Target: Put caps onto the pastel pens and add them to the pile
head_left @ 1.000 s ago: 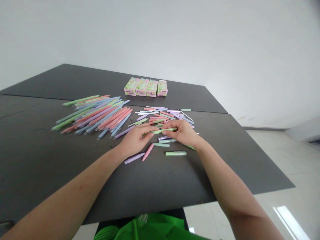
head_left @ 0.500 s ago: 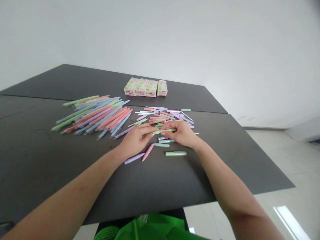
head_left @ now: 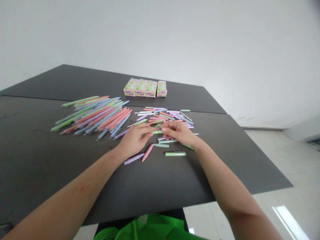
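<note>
Between my hands is a light green pen piece [head_left: 156, 132], held level above the loose parts. My left hand [head_left: 133, 139] is closed, with thumb and fingers pinching its left end. The fingers of my right hand [head_left: 180, 132] are closed at the other end and hide it. Below lie a pink pen piece [head_left: 147, 153], a pale green piece [head_left: 161, 145] and a purple piece [head_left: 134, 158]. A green capped barrel with a clip [head_left: 175, 153] rests nearer me. Another green piece [head_left: 188, 146] shows partly under my right wrist.
A large pile of assembled-looking pens [head_left: 97, 115] in green, red, blue and purple lies at left. Loose barrels and white refills [head_left: 147, 112] are scattered behind my hands. Several small pen boxes [head_left: 141, 87] stand in a row at the back of the dark table [head_left: 240, 156].
My right fingers have curled further over the right end of the green pen piece, so less of it shows. My left hand has hardly moved.
</note>
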Demonstrator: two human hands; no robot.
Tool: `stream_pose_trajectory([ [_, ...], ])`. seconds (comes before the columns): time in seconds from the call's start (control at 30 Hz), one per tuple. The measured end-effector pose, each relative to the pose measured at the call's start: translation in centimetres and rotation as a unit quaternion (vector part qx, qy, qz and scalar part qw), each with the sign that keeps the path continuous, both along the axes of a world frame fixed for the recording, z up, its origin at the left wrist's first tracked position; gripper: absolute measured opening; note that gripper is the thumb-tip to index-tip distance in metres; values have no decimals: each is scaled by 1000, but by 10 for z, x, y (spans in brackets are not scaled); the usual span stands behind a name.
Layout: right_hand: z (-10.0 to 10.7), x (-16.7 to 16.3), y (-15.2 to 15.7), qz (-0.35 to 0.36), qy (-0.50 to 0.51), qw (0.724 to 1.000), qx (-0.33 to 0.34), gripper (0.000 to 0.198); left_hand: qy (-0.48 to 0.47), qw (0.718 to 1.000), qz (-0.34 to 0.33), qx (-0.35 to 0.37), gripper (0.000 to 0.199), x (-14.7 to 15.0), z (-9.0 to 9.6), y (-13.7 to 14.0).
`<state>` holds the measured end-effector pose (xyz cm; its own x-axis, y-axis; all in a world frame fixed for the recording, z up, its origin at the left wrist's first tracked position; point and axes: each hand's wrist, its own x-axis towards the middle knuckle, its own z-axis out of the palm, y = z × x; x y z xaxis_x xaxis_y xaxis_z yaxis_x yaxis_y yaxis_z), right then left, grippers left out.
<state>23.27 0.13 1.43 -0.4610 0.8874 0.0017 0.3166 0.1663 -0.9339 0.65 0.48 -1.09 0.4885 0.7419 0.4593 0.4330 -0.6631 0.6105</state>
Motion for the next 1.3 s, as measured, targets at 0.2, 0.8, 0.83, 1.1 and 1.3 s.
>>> stream_pose_trajectory([
  [0.2, -1, 15, 7, -19, -16, 998, 62, 28, -1, 1000, 17, -8, 28, -4, -1, 3],
  [0.8, -5, 16, 9, -31, -22, 996, 81, 35, 9, 1000, 28, 5, 28, -5, -3, 5],
  [0.83, -6, 16, 9, -37, -21, 996, 80, 32, 6, 1000, 29, 5, 27, -5, -3, 4],
  [1.1, -5, 3, 4, -32, -76, 996, 14, 50, 17, 999, 37, 20, 27, -5, -3, 3],
  [1.3, -2, 6, 3, -23, -55, 996, 70, 37, 7, 999, 30, 10, 26, -5, -3, 5],
])
